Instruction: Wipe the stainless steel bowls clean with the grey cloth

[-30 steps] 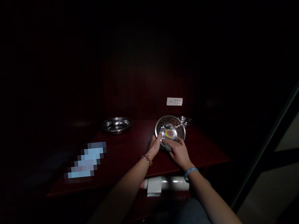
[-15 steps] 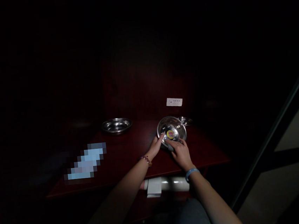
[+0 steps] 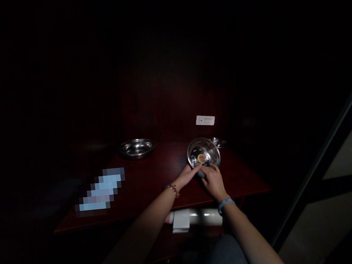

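A shiny metal bowl (image 3: 212, 152) is tilted with its opening toward me, a round yellow and red sticker (image 3: 201, 159) on its inner bottom. My left hand (image 3: 188, 175) grips the near left of the bowl, its thumb along the rim and its other fingers hidden behind. At the near rim, my right hand (image 3: 213, 180) is closed on the bowl, fingers reaching toward the left thumb. A small grey patch shows under the right fingers; what it is I cannot make out.
On the dark red table (image 3: 156, 188) stand a wide metal basin (image 3: 138, 149) at the back left and a metal dish (image 3: 220, 142) partly behind the bowl. A pixelated bluish patch (image 3: 102, 191) lies left. A white socket (image 3: 205, 120) is behind; a pale roll (image 3: 204, 217) sits below the tabletop.
The bowl has shifted slightly right. My left thumb has moved from inside the bowl down to its near rim, closer to the right fingers.
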`<move>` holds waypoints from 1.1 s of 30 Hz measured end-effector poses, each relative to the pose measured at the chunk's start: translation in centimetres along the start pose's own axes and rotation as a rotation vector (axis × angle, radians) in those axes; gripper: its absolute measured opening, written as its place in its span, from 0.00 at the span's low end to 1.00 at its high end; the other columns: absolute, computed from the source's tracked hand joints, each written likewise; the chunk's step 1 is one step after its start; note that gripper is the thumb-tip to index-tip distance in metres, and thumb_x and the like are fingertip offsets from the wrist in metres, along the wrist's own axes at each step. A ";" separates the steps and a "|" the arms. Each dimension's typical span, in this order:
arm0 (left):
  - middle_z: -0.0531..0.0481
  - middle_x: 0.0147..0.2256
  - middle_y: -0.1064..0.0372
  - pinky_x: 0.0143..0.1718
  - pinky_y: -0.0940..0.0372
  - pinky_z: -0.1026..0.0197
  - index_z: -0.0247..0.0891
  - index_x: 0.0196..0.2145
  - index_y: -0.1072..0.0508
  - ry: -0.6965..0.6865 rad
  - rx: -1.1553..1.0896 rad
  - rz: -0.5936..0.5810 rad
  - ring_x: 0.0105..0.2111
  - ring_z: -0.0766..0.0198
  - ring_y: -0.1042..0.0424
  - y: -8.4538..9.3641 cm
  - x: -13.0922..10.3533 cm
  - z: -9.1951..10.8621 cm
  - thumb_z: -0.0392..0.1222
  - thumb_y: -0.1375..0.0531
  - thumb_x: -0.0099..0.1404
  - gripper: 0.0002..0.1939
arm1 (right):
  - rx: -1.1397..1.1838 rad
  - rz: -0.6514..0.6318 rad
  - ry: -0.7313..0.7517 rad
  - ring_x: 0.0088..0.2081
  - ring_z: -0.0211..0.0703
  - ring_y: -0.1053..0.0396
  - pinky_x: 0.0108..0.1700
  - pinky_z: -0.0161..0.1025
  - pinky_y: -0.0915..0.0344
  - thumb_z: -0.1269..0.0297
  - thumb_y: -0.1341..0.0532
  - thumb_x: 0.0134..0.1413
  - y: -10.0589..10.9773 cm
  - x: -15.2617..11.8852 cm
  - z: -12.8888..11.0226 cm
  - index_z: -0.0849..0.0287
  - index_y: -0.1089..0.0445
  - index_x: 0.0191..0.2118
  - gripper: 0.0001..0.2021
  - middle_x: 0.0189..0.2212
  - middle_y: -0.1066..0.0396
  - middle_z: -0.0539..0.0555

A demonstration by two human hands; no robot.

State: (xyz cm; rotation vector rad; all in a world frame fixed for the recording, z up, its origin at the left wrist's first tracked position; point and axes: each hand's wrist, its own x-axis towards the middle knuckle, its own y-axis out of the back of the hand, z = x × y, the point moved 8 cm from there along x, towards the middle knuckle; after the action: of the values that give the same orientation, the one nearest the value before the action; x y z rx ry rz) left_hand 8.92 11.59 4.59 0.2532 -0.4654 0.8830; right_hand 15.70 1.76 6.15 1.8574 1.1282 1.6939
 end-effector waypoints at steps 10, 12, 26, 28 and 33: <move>0.41 0.45 0.24 0.50 0.35 0.55 0.33 0.46 0.25 0.045 0.115 0.293 0.46 0.51 0.27 3.6 0.0 -0.2 0.48 0.42 0.61 0.19 | 0.067 -0.024 0.056 0.55 0.43 0.33 0.62 0.48 0.52 0.78 0.44 0.50 0.0 0.2 -0.9 0.49 0.37 0.59 0.30 0.55 0.30 0.51; 0.41 0.42 0.23 0.45 0.34 0.56 0.33 0.43 0.24 0.053 0.104 0.349 0.43 0.51 0.26 4.2 0.0 -0.2 0.50 0.42 0.61 0.20 | 0.074 -0.030 0.074 0.56 0.43 0.34 0.62 0.48 0.52 0.78 0.44 0.50 0.0 0.2 -1.1 0.49 0.37 0.59 0.31 0.56 0.31 0.51; 0.42 0.35 0.22 0.36 0.33 0.60 0.32 0.36 0.22 0.102 -0.072 0.459 0.34 0.56 0.25 5.1 -0.1 -0.3 0.57 0.40 0.58 0.23 | 0.028 -0.056 0.080 0.55 0.44 0.34 0.63 0.49 0.52 0.79 0.44 0.49 -0.1 0.2 -1.2 0.48 0.37 0.59 0.31 0.55 0.31 0.52; 0.41 0.39 0.22 0.40 0.33 0.59 0.32 0.40 0.23 0.097 -0.096 0.424 0.39 0.54 0.25 4.7 -0.1 -0.2 0.56 0.41 0.59 0.23 | 0.025 -0.048 0.079 0.55 0.43 0.34 0.62 0.49 0.52 0.79 0.44 0.49 0.0 0.2 -1.0 0.48 0.37 0.60 0.32 0.56 0.31 0.52; 0.41 0.52 0.28 0.56 0.40 0.55 0.35 0.51 0.28 0.123 -0.128 0.369 0.53 0.54 0.31 3.6 -0.4 -0.3 0.53 0.42 0.62 0.25 | -0.004 -0.011 0.048 0.56 0.44 0.34 0.62 0.49 0.51 0.80 0.45 0.48 0.1 0.1 -0.4 0.47 0.37 0.59 0.32 0.55 0.30 0.51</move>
State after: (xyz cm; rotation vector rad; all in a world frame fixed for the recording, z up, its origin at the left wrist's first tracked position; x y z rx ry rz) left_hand 5.93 13.69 4.28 -0.0074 -0.4589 1.2159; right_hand 15.31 1.69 6.34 1.8145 1.1509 1.7419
